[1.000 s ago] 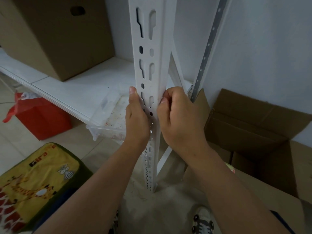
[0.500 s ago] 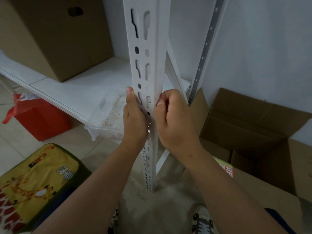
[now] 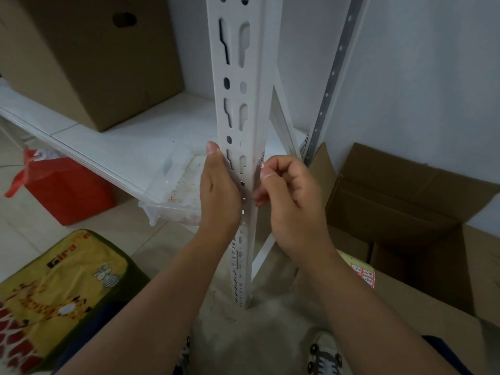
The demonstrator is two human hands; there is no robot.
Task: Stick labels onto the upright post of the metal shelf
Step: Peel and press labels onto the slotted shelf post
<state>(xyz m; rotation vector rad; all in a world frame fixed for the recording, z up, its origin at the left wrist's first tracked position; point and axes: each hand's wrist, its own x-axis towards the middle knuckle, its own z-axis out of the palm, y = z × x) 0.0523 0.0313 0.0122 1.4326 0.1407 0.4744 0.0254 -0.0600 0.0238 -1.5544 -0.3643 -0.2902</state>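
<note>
At centre, a white slotted upright post (image 3: 238,85) rises from the floor. Left hand (image 3: 219,190) lies flat along its left face, fingers straight. Right hand (image 3: 286,196), fingers curled, pinches a small label (image 3: 261,158) against the post's right edge. Behind stands a cardboard box (image 3: 89,58) on the white shelf (image 3: 130,136).

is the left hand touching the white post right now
Touching. The head view shows the left hand laid flat against the left face of the upright post, its fingers straight along the metal and covering some slots, with no gap visible.
</note>
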